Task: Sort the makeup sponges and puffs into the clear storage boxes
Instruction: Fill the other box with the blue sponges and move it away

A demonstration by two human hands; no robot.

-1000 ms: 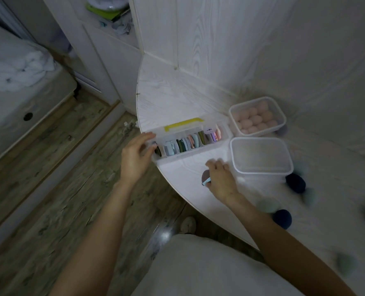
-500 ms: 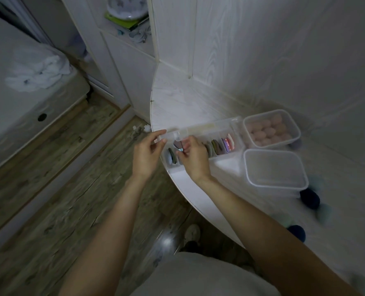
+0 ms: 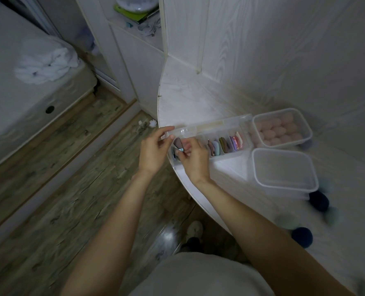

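A long clear divided box [image 3: 224, 155] lies at the table's left edge, with flat coloured puffs standing in its compartments. My left hand [image 3: 153, 150] grips the box's left end and its raised lid. My right hand [image 3: 193, 157] pinches a mauve puff with a blue strap [image 3: 178, 144] over the leftmost compartment. Behind sits a clear tub of pink sponges [image 3: 281, 130]. An empty clear tub [image 3: 284, 169] stands in front of it. Dark blue sponges [image 3: 319, 200] and pale green ones [image 3: 286, 221] lie loose on the table to the right.
The white wood-grain table [image 3: 198, 103] curves along a wall and ends just left of the divided box. Below it lies wooden floor [image 3: 70, 189]. A bed with a white towel [image 3: 47, 63] stands at left. A cabinet shelf holds clutter at top.
My right hand lifted the mauve puff from the table in front of the box and carried it left to the leftmost compartment. The view shifted right and down.
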